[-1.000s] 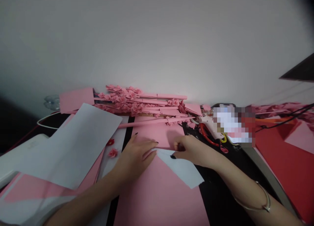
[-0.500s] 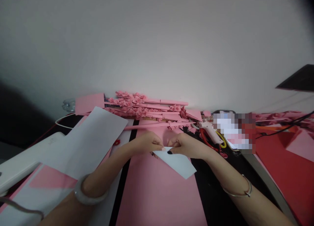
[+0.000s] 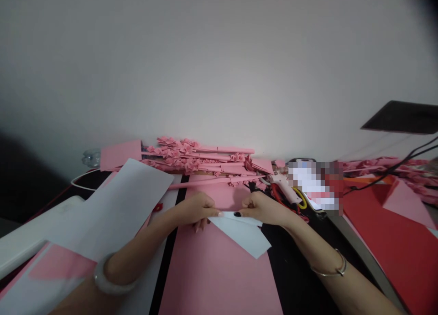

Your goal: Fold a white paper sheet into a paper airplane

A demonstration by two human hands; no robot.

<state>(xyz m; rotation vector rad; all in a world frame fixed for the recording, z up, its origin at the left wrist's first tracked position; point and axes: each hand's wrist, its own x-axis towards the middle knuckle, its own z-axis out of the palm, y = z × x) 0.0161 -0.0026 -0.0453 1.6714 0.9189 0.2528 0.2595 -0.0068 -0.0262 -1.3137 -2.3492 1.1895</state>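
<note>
A small white sheet of paper [image 3: 249,238] is held up between both hands, its far edge folded over into a narrow strip. My left hand [image 3: 196,209] pinches the left end of that fold, thumb on top, with the lower fingers hanging below. On the other side my right hand [image 3: 259,209] grips the fold, its dark-nailed thumb lying on the paper. The thumbs are a short way apart. Under the paper lies a long pink sheet [image 3: 219,278] on the dark table. The fingers behind the fold are partly hidden.
Pink paper flowers [image 3: 178,153] on rolled stems lie along the wall. A glue gun [image 3: 283,187], yellow-handled scissors [image 3: 301,198] and a phone [image 3: 313,187] are at the right, near red paper [image 3: 390,233]. Larger white paper [image 3: 119,205] and a white device [image 3: 37,233] lie left.
My hands have moved apart along the fold, thumbs sliding outward from the middle. The folded strip shows more to the right. The view has shifted slightly.
</note>
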